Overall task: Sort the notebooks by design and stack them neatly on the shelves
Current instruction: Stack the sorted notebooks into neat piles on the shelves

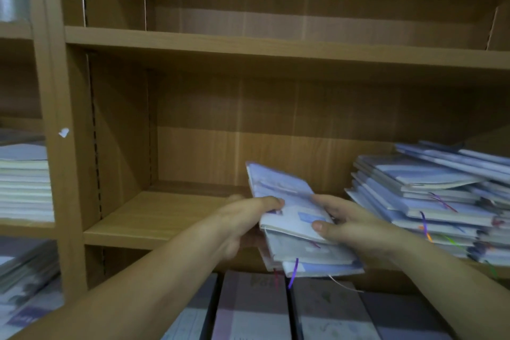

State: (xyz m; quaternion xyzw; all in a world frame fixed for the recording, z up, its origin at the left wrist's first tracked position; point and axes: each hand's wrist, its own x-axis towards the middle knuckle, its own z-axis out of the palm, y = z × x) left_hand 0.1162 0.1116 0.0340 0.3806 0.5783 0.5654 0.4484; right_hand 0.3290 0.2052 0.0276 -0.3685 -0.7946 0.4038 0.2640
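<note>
Two bare forearms are seen reaching in from the bottom corners toward a wooden shelf unit. Below them, along the bottom edge, a row of grey and mauve covers (pixel 248 309) is laid side by side.

A small bundle of pale blue notebooks (pixel 287 201) is held between both hands, just above the front edge of the middle shelf (pixel 165 218). It is tilted, with its far end raised. The left hand (pixel 245 221) is curled round the bundle's left edge, with the thumb laid on the top cover. The right hand (pixel 356 226) is wrapped round the right edge, its thumb pressed onto the same cover. The notebooks in the bundle are fanned slightly out of line, and a purple ribbon (pixel 294 270) is hung from the near end.

On the same shelf, just beside the right hand, a loose pile of blue notebooks (pixel 430 201) is heaped, with several slid askew. In the compartment to the left, a neat stack of pale notebooks (pixel 24 188) is seen edge-on. Cover designs are too blurred to be made out.
</note>
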